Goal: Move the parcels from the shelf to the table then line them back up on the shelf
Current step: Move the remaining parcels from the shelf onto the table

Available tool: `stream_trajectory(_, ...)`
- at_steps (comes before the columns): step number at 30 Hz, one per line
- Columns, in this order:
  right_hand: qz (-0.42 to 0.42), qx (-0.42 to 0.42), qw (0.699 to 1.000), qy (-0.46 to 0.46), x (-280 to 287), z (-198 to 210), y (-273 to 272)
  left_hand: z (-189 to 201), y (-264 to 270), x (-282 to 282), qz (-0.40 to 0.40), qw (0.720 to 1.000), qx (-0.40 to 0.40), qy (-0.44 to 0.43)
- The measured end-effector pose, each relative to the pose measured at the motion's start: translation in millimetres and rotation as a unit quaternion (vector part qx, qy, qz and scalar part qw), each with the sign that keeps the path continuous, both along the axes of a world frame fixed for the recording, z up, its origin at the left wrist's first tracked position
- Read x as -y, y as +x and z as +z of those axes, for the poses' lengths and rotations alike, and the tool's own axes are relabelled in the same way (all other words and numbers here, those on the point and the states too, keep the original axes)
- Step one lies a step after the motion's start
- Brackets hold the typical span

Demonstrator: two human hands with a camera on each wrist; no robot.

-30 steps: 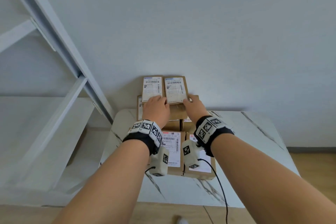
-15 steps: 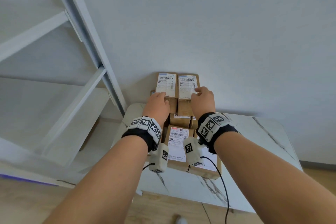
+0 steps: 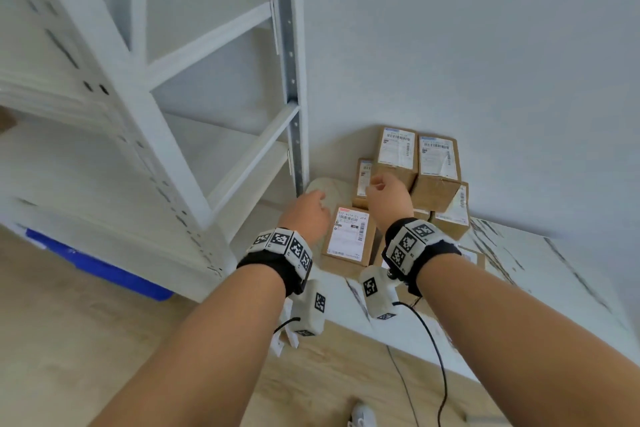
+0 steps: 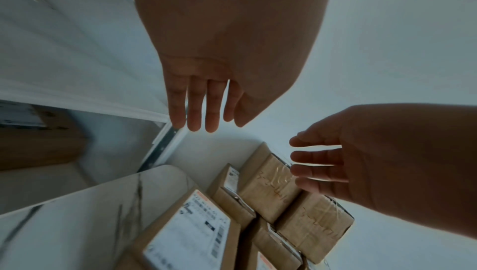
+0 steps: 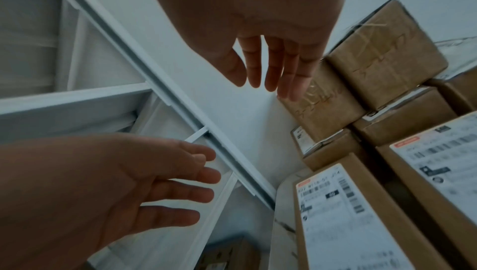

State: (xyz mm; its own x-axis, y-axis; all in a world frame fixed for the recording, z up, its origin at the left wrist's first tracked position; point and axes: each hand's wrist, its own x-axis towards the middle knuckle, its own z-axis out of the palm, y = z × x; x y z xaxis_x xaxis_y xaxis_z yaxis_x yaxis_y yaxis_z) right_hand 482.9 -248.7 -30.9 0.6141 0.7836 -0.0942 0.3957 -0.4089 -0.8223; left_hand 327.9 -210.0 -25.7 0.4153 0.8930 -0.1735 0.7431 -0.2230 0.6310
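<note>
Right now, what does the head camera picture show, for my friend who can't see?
Two empty hands, left hand and right hand, hover over brown cardboard parcels stacked on a white marble table. A white metal shelf stands left.

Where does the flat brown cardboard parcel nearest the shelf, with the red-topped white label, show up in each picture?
Head: flat brown cardboard parcel at centre, between the wrists.
Left wrist: bottom centre.
Right wrist: bottom right.
Shared landmark: grey perforated shelf upright.

Both the left hand [image 3: 306, 217] and right hand [image 3: 388, 199] have lifted off the stacked parcels [image 3: 415, 166], leftward.
</note>
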Motion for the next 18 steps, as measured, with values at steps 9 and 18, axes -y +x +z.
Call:
stream_trajectory(9, 0.011, 0.004, 1.000, -0.026, 31, -15, -128, -18, -140, 37, -0.019, 0.999, -0.040, -0.031)
stream_trajectory(18, 0.054, 0.036, 0.997, -0.037, 51, -24, -258, -18, -280, 59, 0.016, 0.999, -0.038, 0.002)
